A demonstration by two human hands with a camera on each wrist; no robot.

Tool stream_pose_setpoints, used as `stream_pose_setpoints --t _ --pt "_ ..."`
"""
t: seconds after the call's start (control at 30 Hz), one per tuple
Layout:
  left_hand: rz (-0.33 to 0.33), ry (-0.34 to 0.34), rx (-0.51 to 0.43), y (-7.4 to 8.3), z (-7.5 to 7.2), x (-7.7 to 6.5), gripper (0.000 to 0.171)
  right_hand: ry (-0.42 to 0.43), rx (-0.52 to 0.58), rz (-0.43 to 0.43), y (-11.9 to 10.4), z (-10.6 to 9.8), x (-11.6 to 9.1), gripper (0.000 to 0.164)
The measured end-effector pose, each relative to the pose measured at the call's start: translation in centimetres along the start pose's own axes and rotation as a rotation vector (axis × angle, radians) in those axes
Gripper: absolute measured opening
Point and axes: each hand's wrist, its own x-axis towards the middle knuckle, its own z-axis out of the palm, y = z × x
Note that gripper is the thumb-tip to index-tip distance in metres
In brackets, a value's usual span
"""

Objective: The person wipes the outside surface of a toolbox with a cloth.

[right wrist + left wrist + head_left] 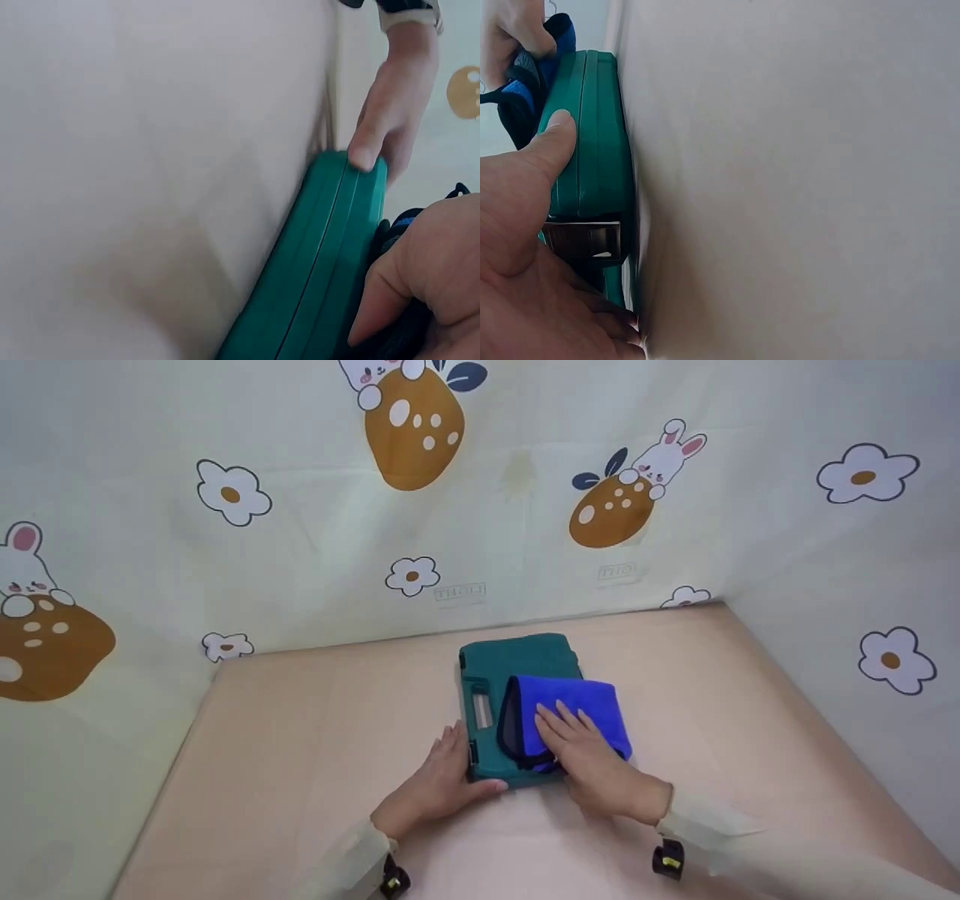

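Observation:
A green plastic case with a handle slot lies flat on the table. My left hand grips its near left corner: the fingers lie along the left side, by a latch, and the thumb presses the near side. On the case's lid rests a folded blue cloth with black edging and a dark inner face. My right hand presses on the cloth from above with outstretched, slightly spread fingers. In the right wrist view the right thumb reaches down beside the case, and the cloth is mostly hidden behind that hand.
The table has a pale pinkish cover. Around its back and sides hangs a light curtain printed with rabbits and flowers. A black band sits on the left wrist and another on the right wrist.

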Motion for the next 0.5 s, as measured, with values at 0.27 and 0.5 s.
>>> stream_pose_setpoints --t 0.27,0.5 --pt "0.020 0.014 0.036 -0.2 0.1 0.1 0.113 -0.056 -0.008 -0.026 -2.2 0.7 0.9 0.073" --pt "0.129 0.021 0.118 -0.4 0.1 0.2 0.095 -0.069 -0.012 -0.117 -3.4 1.6 1.6 0.071"
